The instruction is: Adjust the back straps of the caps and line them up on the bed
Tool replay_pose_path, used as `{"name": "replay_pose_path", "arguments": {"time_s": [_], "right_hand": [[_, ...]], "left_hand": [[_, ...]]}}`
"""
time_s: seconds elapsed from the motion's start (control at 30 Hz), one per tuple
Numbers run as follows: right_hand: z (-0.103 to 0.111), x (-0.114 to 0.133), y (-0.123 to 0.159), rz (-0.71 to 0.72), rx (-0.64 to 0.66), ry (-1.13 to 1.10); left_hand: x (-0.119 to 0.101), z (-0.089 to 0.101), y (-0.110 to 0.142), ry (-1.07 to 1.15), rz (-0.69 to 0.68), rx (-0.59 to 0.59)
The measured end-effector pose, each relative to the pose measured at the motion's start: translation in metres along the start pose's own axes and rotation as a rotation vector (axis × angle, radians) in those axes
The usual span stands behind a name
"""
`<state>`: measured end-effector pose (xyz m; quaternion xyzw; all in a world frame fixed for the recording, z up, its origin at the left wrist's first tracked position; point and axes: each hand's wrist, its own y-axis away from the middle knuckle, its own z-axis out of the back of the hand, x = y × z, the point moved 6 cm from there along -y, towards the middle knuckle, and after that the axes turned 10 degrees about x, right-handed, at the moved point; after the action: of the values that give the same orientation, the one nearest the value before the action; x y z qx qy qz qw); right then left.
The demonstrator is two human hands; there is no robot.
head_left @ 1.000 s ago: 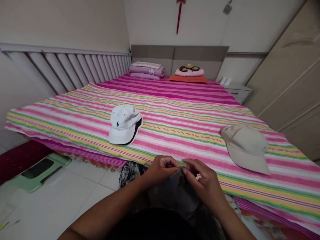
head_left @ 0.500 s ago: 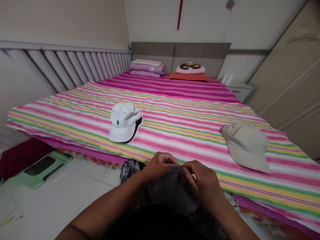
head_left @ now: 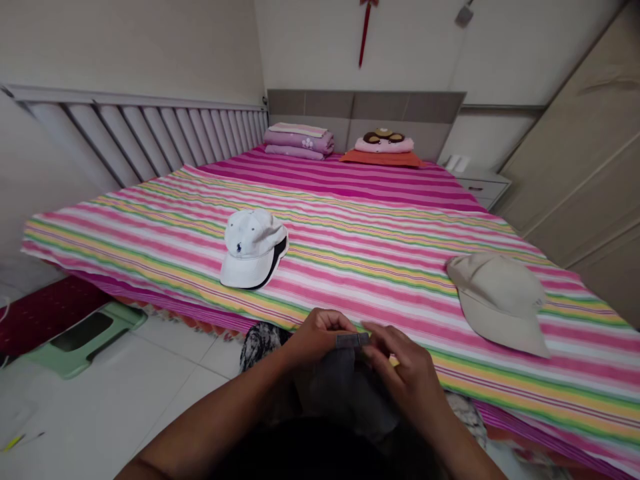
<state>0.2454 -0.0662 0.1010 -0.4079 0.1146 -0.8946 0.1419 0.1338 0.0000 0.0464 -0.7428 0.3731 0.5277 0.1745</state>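
Observation:
A dark grey cap point(head_left: 337, 383) is held low in front of my body, its strap point(head_left: 347, 341) with a small buckle turned upward. My left hand point(head_left: 320, 333) is closed on the strap's left part, thumb and fingers pinching it. At the buckle end, the thumb and fingers of my right hand point(head_left: 403, 360) are bent around the strap; the exact contact is hard to see. Much of the cap lies in shadow below my hands. On the bed beyond are a white cap point(head_left: 250, 243) with a dark underside and a beige cap point(head_left: 500, 293) to the right.
A striped sheet point(head_left: 350, 267) covers the bed just past my knees. Folded purple bedding point(head_left: 297, 142) and an orange pillow point(head_left: 383, 158) lie by the headboard point(head_left: 325, 110). A green stool point(head_left: 83, 347) stands on the tiled floor to the left; a nightstand point(head_left: 483, 187) is at the far right.
The view has tilted up slightly, so the bed and caps sit a little lower. My right fingers have shifted and loosened slightly at the strap's end; my left hand keeps its pinch.

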Motion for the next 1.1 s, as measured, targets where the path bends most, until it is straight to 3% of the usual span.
{"name": "replay_pose_path", "arguments": {"time_s": [0.07, 0.13, 0.33, 0.4, 0.53, 0.63, 0.7, 0.83, 0.93, 1.1], "right_hand": [[-0.002, 0.012, 0.002, 0.154, 0.045, 0.215], [-0.002, 0.016, 0.004, 0.211, 0.042, 0.306], [-0.004, 0.012, 0.007, 0.166, -0.032, 0.367], [-0.003, 0.000, 0.005, 0.013, -0.063, 0.164], [-0.017, -0.034, 0.003, -0.389, -0.056, -0.664], [-0.023, -0.042, 0.004, -0.505, -0.131, -1.048], [-0.023, -0.040, 0.003, -0.504, -0.059, -1.046], [-0.023, -0.032, 0.001, -0.403, 0.208, -0.783], [-0.016, -0.038, 0.003, -0.429, 0.129, -0.756], [-0.007, -0.049, 0.008, -0.522, -0.123, -0.974]], "left_hand": [[0.000, 0.002, 0.000, -0.001, 0.010, -0.017], [0.001, 0.002, 0.001, 0.007, 0.019, -0.009], [0.000, 0.000, 0.003, -0.011, 0.017, 0.000], [0.000, -0.001, 0.003, -0.002, 0.012, 0.007], [0.000, -0.007, 0.003, 0.055, -0.030, 0.083], [0.000, -0.007, 0.003, 0.079, -0.036, 0.100], [-0.001, -0.006, 0.002, 0.063, -0.039, 0.103], [-0.004, -0.003, 0.002, 0.055, -0.033, 0.086], [-0.007, 0.000, 0.003, 0.136, -0.081, 0.082], [-0.015, 0.006, 0.008, 0.222, -0.160, 0.050]]}}
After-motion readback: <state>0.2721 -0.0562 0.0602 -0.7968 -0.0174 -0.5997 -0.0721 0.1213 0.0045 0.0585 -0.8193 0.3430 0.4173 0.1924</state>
